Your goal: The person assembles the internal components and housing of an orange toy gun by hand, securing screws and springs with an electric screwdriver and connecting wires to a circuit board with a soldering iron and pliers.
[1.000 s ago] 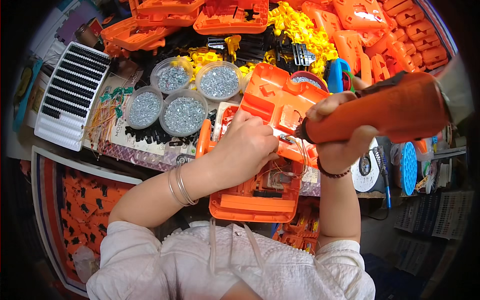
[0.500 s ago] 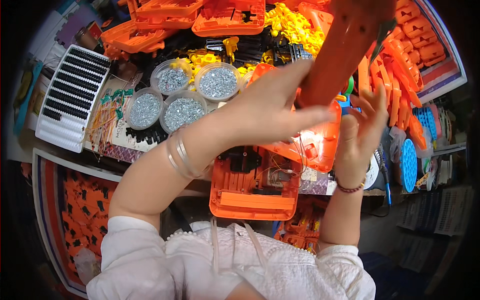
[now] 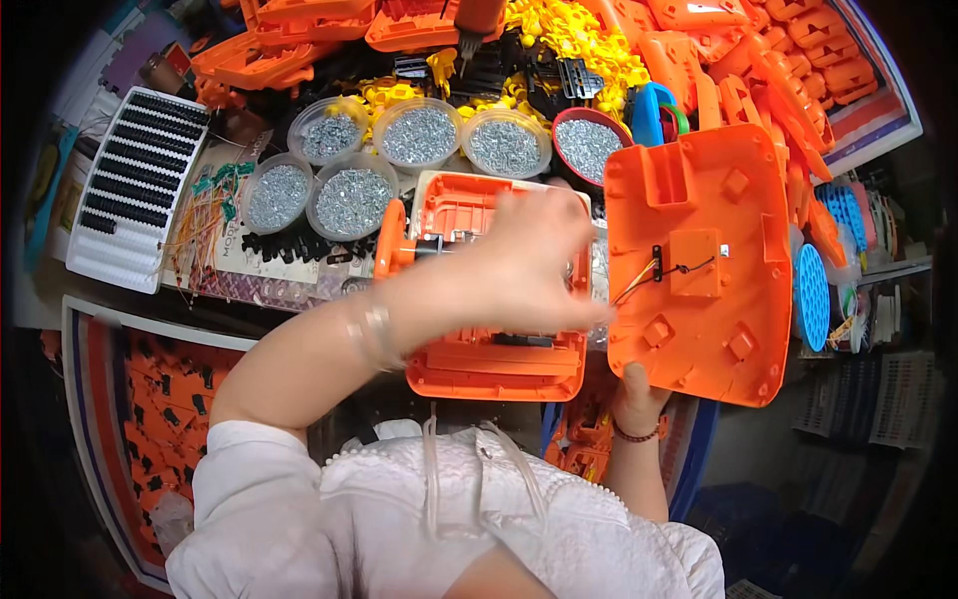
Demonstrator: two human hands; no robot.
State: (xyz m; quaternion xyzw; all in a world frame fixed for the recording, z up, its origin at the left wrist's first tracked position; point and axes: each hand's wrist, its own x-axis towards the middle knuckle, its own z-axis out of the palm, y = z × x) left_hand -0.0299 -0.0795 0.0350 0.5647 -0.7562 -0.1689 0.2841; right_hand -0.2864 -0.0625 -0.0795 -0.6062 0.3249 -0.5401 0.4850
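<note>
We've got the cover (image 3: 704,324) off the base (image 3: 496,366), inner side up, wires (image 3: 633,288) in place; the two aren't joined yet. Base overhangs the tabletop's (image 3: 309,290) near edge; cover's to its R. Our R hand (image 3: 639,404) is clamped on the cover's bottom edge; L hand (image 3: 544,255) blurs over the base, can't tell if it's gripping.

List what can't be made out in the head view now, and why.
All in the head view:
Left hand: motion blur; whether its fingers hold anything is unclear.
Right hand: fingers mostly hidden behind the cover.
Casing: middle hidden by the left hand.
Screwdriver: upper part cut off by the top edge.
</note>
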